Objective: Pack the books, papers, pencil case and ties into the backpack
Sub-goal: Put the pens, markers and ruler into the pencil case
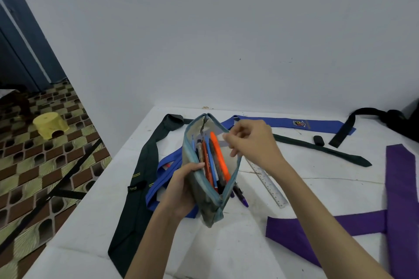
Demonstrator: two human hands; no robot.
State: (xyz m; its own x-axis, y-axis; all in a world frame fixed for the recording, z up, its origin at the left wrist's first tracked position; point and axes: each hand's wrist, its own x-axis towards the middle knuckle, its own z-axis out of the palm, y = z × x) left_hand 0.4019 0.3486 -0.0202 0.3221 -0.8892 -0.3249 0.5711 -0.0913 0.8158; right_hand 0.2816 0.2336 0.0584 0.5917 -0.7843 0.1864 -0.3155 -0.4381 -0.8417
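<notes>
My left hand (181,188) grips the left side of a grey-green pencil case (209,201), held unzipped above the white table (226,251). Several pens and an orange marker (218,156) lie inside it. My right hand (251,142) is over the case's right rim, fingers curled, pinching a clear plastic piece (221,139) at the opening. A dark green tie (140,179) lies left, a blue tie (317,123) behind, a purple tie (399,188) right. The black backpack (408,122) shows only at the far right edge.
A metal ruler (268,183) and a purple pen (240,196) lie on the table beside the case. A small black object (318,140) and a black strap (344,131) lie near the backpack. A yellow stool (49,124) stands on the patterned floor at left.
</notes>
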